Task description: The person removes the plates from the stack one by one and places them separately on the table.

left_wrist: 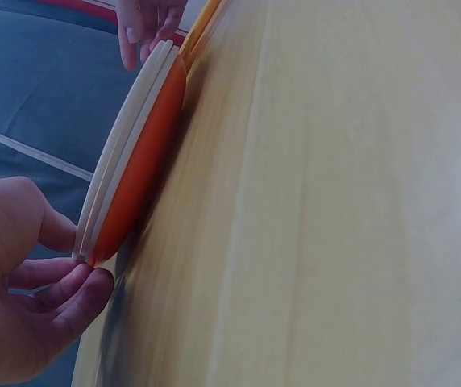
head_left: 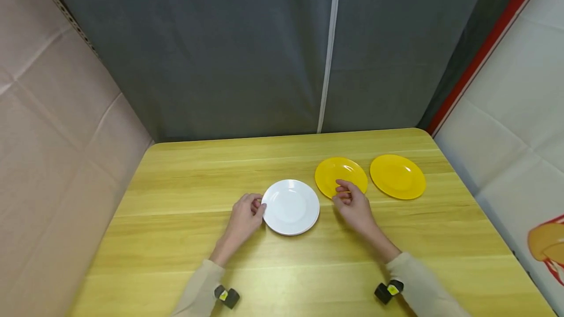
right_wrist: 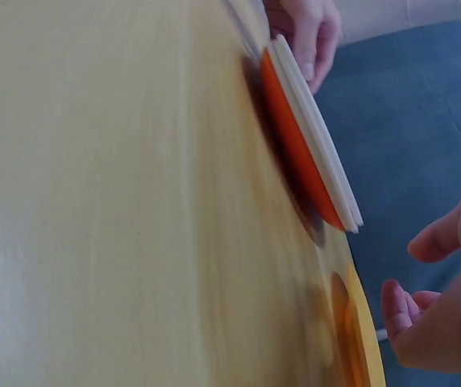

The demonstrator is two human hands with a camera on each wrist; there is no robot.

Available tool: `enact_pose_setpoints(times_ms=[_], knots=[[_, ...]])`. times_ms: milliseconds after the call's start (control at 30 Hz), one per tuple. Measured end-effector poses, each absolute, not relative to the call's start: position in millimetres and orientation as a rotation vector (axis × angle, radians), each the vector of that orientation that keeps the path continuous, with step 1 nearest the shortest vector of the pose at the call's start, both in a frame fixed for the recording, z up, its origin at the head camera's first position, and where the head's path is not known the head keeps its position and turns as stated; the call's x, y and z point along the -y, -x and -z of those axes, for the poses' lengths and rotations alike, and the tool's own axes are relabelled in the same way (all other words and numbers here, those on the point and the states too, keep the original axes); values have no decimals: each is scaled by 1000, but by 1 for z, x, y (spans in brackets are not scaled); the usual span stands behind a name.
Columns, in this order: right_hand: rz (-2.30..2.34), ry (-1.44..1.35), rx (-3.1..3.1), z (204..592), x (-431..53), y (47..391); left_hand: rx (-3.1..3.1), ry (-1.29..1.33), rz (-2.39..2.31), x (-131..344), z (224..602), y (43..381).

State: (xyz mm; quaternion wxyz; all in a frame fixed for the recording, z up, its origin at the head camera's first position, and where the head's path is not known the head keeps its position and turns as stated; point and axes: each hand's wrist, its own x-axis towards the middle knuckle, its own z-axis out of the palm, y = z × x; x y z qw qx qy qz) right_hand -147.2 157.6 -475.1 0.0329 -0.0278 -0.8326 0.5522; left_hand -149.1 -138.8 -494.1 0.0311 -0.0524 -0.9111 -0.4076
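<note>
A small stack of white plates (head_left: 291, 207) is in the middle of the head view, with an orange underside (left_wrist: 138, 177) showing below the pale rims in both wrist views. My left hand (head_left: 247, 214) pinches the stack's left edge, thumb on the upper rim and fingers beneath. To the right of the stack, my right hand (head_left: 356, 209) is apart from it, thumb and fingers loosely bent around nothing. That hand overlaps the near edge of a yellow plate (head_left: 328, 172) in the head view; whether it touches the plate cannot be told.
Another yellow plate (head_left: 397, 176) lies farther right on the wood-grain table (head_left: 185, 180). A dark grey curtain (head_left: 211, 53) hangs behind the table's back edge. Pale fabric walls (head_left: 57, 160) stand on both sides.
</note>
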Motion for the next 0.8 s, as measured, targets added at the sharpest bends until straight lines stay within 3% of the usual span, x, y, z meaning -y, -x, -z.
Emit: enact_pose_setpoints(times_ms=[800], knots=[[-1636,-78,2765,490,-122,145,2807,162,1291,141,494,153]])
